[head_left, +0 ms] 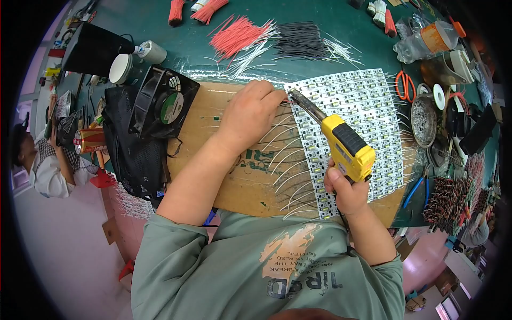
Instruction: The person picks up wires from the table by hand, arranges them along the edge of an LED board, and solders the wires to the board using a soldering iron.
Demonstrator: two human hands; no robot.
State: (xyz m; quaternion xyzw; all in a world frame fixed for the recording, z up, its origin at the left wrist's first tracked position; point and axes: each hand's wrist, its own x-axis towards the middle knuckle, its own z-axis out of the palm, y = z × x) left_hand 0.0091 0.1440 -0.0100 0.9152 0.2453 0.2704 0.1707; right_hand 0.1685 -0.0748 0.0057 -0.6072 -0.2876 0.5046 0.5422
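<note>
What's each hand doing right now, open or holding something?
Left hand: fingers pinched together by the upper left corner of the white circuit board; anything between them is too small to tell.
Right hand: closed around the yellow soldering gun.

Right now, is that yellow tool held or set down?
Held: the right hand wraps the yellow tool, its tip near the left hand.

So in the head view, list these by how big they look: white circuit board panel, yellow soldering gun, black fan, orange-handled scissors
1. White circuit board panel
2. Black fan and yellow soldering gun, unranked: they look close, and the gun may be nearer the camera
3. Orange-handled scissors
</note>
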